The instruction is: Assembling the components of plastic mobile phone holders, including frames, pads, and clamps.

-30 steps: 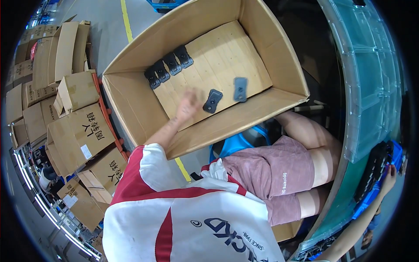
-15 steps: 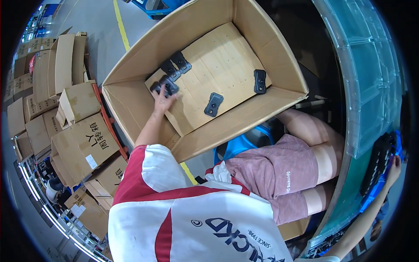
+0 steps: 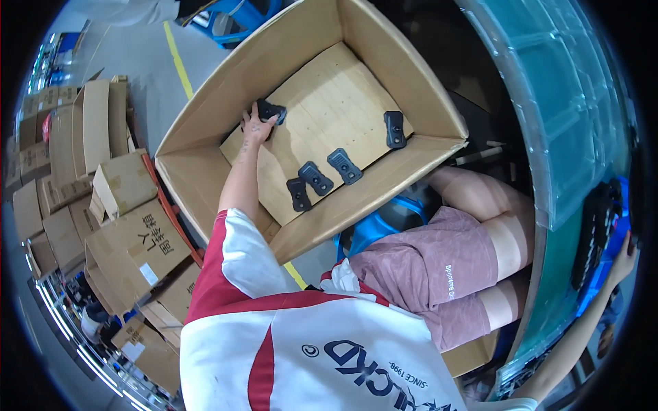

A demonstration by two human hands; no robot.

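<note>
My left hand [image 3: 256, 127] reaches into a large open cardboard box [image 3: 212, 103]. Its fingers close round a black moulded part [image 3: 272, 111] at the far left corner of the wooden-looking board [image 3: 322, 103] inside. Along the board's near side lie more such black parts: one at the left end [image 3: 298, 194], a second beside it [image 3: 316, 178] and a third [image 3: 344, 166]. Another black part [image 3: 395, 129] lies at the right. At the far right rim, my right hand [image 3: 622, 259] touches the edge of a blue bin [image 3: 591, 294]; its fingers are too indistinct to read.
Cardboard boxes [image 3: 140, 246] are stacked at the left by an orange-red edge [image 3: 171, 212]. Clear greenish plastic trays [image 3: 548, 89] line the right. A blue stool [image 3: 380, 229] stands beneath the box, and a person's white clothing [image 3: 144, 10] shows at the top left.
Two black parts now lie in the near row, away from the left side. My left hand has shifted to a part at the far left corner. My right hand stays by the blue bin.
</note>
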